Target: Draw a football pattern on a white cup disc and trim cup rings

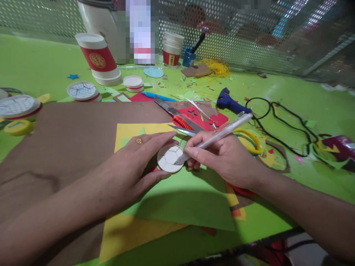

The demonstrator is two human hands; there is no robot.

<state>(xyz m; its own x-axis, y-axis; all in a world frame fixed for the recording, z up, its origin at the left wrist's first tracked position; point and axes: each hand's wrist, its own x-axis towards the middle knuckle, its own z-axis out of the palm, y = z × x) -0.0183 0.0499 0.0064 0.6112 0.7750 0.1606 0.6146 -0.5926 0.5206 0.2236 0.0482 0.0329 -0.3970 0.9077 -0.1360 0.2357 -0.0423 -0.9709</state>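
Note:
My left hand (151, 155) is closed round a small white disc (169, 157), thumb at its near edge and fingers at its far side. Dark lines cross the disc in a soccer-ball pattern. My right hand (213, 151) grips a pale pen (224, 129), its tip touching the disc's right part. Below both hands lie a green paper sheet (188, 207) and a yellow sheet (122, 236). Just beyond my right hand are scissor blades (183, 130) and a utility knife (174, 111) with an orange part.
A blue glue gun (231, 103) with a black cord lies right. Behind stand a red-and-white paper cup (98, 59), stacked cups (173, 48) and a blue jar (189, 58). Lined cut cup bottoms (82, 91) sit left on the green table. Brown paper (72, 147) spreads beneath; a mesh panel (235, 37) rises behind.

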